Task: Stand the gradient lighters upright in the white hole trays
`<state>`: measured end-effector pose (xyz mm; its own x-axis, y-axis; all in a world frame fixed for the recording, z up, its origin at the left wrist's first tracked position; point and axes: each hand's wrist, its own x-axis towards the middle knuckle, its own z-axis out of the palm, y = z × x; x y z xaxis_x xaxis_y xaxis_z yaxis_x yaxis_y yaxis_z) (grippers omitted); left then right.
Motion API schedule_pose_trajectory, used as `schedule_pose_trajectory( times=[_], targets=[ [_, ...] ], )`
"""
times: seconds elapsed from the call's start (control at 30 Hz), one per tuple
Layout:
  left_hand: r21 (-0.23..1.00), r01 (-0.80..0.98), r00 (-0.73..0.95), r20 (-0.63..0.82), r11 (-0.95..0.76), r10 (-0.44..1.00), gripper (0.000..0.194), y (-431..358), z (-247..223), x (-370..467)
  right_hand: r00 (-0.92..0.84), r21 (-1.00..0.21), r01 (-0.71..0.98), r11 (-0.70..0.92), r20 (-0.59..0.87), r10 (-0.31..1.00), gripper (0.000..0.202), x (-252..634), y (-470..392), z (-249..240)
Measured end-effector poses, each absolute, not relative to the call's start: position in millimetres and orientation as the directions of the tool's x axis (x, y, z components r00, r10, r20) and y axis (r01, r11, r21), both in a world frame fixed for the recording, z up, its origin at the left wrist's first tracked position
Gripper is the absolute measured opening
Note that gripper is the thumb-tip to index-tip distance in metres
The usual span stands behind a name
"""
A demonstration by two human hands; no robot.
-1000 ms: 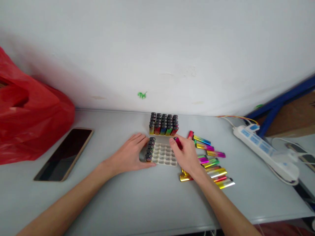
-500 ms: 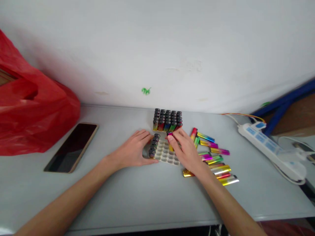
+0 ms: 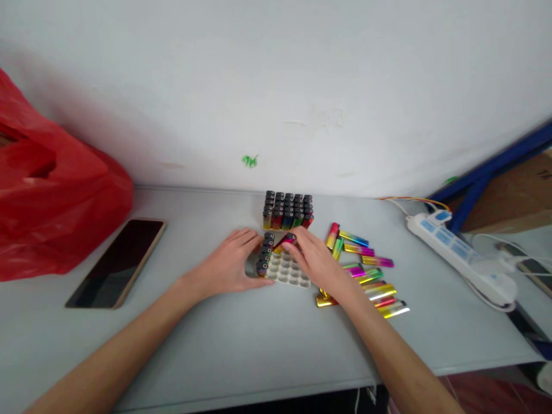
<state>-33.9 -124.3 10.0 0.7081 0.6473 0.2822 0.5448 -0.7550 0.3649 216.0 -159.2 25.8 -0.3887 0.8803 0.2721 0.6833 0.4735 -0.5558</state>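
Pale grey surface (image 3: 224, 351) carries the tray (image 3: 285, 272); the left hand (image 3: 228, 261) curves half-open around its upright lighters (image 3: 266, 252), apparently to steady it. The right hand (image 3: 317, 256) pinches a tilted lighter (image 3: 288, 238) over it, with loose lighters (image 3: 370, 276) near.

Readable text: none that can be made out
Power strip (image 3: 462, 261): pale blue labels along its white top, their print too small and blurred to read
Cardboard box (image 3: 502, 198): dark marks near the upper corner at the picture's right edge, illegible
Wall (image 3: 276, 86): a small green scribble (image 3: 249, 161) just above the table's back edge, forming no clear letter or number
Loose lighters (image 3: 377, 261): shiny coloured wraps, any brand or wording too small to tell
Phone (image 3: 117, 263): dark screen, no legible characters
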Motion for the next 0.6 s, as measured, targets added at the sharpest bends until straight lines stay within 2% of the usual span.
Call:
schedule_pose_trajectory(
  times=[0.13,0.4,0.6],
  targets=[
    [0.372,0.538,0.699,0.305,-0.757,0.647,0.066,-123,7,-35,-0.364,-0.555,0.738,0.384,0.153,0.919,0.02,218,-157,26],
    [0.341,0.55,0.699,0.311,-0.762,0.644,0.068,-121,3,-37,-0.387,-0.486,0.751,0.447,0.223,0.894,0.014,202,-155,20],
    [0.359,0.561,0.678,0.318,-0.746,0.662,0.069,-121,4,-37,-0.465,-0.503,0.706,0.5,0.203,0.862,0.022,223,-158,30]
  ],
)
